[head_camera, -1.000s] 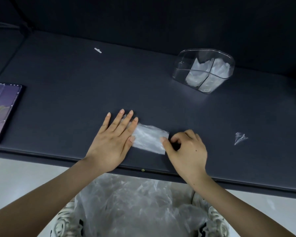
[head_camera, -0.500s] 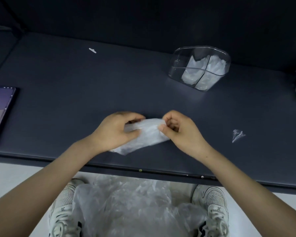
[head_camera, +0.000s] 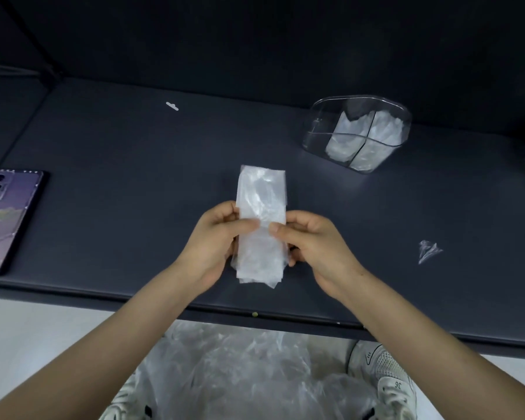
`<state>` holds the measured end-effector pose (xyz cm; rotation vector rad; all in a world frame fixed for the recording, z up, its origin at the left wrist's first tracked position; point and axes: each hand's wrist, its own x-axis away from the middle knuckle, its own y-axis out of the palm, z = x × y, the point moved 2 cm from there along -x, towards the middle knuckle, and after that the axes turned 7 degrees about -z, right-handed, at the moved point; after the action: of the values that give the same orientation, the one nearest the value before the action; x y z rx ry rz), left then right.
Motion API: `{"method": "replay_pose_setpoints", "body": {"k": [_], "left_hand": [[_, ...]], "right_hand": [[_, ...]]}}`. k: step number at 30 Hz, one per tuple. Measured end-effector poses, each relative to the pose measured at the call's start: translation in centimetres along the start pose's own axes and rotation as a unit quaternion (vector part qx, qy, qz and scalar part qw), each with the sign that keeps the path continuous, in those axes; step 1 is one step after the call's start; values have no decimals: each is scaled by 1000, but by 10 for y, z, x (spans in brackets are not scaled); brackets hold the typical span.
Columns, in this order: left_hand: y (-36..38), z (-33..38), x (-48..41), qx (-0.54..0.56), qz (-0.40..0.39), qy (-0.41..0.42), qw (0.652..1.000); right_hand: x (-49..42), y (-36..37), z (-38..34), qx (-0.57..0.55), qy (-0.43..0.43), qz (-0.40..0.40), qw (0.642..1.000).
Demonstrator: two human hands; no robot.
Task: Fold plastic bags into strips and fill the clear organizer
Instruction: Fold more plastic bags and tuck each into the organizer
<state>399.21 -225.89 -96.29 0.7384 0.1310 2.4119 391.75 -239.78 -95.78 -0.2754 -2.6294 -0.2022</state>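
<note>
A folded plastic bag (head_camera: 261, 225) is held in the centre of the frame, apparently raised off the dark table (head_camera: 134, 177), with its length running toward the top of the picture. It is pinched at mid-length from both sides. The left hand (head_camera: 215, 237) is curled round its left edge and the right hand (head_camera: 312, 241) round its right edge, each with the thumb laid across the front. This grip seems meant to stop the layers springing apart while the strip is doubled over. The clear organizer (head_camera: 358, 131) stands at the upper right, well apart from the hands. White folded bags are seen in its right-hand compartments, while those on its left look bare, so the filling is judged partly done. A heap of loose bags (head_camera: 240, 374) is kept at the bottom of the frame, below the table edge — presumably a supply within reach. A phone (head_camera: 6, 219) lies at the left edge and a plastic scrap (head_camera: 428, 251) at the right — both apart from the work.
</note>
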Motion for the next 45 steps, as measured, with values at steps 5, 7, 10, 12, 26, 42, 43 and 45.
{"method": "replay_pose_setpoints", "body": {"k": [5,7,10,12,26,42,43,45], "left_hand": [[-2,2,0,-1,-7,-5,1000],[-3,4,-1,8,-23,-24,999],[-4,11,-1,76,-56,-90,991],[-9,15,-2,130,-80,-138,979],[9,38,-27,-124,-40,31,991],[79,85,-154,-403,11,163,900],[84,86,-159,-417,-15,154,896],[92,86,-168,-444,-51,142,883]], "right_hand": [[0,2,-5,-22,-19,18,999],[-1,2,-7,-48,-33,24,998],[-2,1,-9,-65,-60,42,995],[-3,-3,-11,-38,-90,46,994],[1,-42,-26,-113,-17,-68,991],[-31,-157,-116,9,-68,346,936],[-39,-159,-119,10,-57,341,938],[-50,-163,-122,27,-37,332,942]]}}
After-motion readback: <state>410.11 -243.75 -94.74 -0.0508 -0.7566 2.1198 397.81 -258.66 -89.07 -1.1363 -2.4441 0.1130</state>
